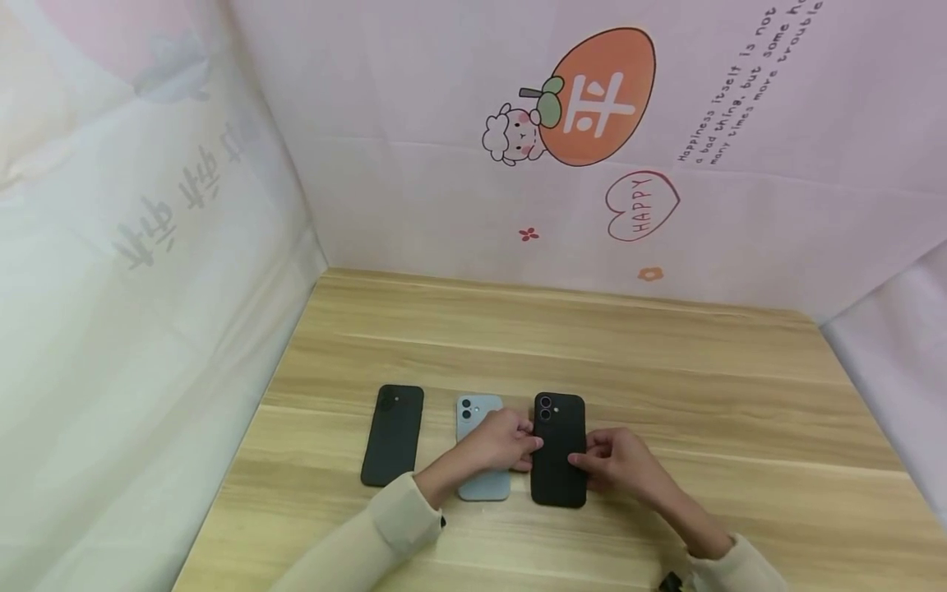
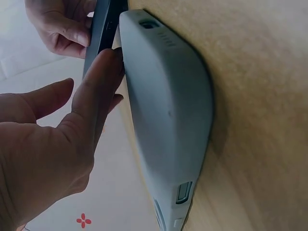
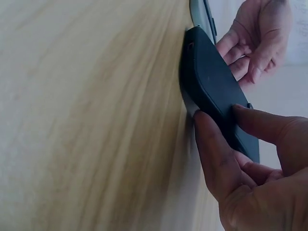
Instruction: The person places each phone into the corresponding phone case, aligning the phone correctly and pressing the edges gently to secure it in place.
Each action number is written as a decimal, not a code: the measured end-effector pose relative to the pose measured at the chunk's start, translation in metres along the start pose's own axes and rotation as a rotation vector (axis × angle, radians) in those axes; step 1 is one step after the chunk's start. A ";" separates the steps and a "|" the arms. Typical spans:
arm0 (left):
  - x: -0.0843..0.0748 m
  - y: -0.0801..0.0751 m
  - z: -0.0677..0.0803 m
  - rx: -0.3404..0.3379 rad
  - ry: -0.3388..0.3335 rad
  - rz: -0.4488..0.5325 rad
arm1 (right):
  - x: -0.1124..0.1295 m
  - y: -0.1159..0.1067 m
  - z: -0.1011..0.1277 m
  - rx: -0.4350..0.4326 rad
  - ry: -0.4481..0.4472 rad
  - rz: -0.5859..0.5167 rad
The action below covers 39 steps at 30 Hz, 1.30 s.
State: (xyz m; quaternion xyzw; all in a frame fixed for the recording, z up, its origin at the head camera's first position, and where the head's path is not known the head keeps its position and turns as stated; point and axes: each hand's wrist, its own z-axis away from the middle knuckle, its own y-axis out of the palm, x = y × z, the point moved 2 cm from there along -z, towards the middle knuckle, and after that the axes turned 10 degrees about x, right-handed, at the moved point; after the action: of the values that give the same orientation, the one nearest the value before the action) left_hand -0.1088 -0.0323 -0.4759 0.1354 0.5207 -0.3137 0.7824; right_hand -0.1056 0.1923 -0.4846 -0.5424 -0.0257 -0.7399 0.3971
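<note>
Three phones lie face down in a row on the wooden table [image 1: 666, 370]. My left hand [image 1: 518, 444] reaches over the light blue middle phone [image 1: 482, 487] and grips the left edge of the right black phone [image 1: 559, 423] with thumb and fingertips. My right hand [image 1: 592, 462] pinches the same phone's right edge. In the right wrist view its thumb and forefinger [image 3: 260, 120] clamp the black phone [image 3: 211, 86]. The left wrist view shows the blue phone [image 2: 168, 110] close up, with my thumb [image 2: 103, 72] on the dark phone's edge [image 2: 98, 33].
A second black phone [image 1: 392, 434] lies at the left end of the row. Pinkish printed cloth walls [image 1: 459, 181] close in the table at the back and on both sides. Bare wood stretches behind and to the right of the phones.
</note>
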 end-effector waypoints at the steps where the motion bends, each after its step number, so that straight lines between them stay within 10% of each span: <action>1: 0.000 0.000 0.001 -0.004 -0.004 -0.003 | 0.000 0.001 0.000 -0.012 0.008 0.001; 17: -0.003 -0.005 0.005 -0.045 -0.020 -0.068 | 0.003 0.006 -0.005 -0.200 0.015 0.234; 39: 0.000 -0.008 0.011 -0.053 -0.016 -0.120 | 0.008 0.010 -0.004 -0.237 -0.021 0.302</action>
State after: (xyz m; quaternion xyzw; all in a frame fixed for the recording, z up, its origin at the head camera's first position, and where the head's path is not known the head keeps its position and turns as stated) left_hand -0.1057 -0.0443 -0.4700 0.0807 0.5299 -0.3470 0.7696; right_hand -0.1030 0.1795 -0.4835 -0.5907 0.1389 -0.6642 0.4366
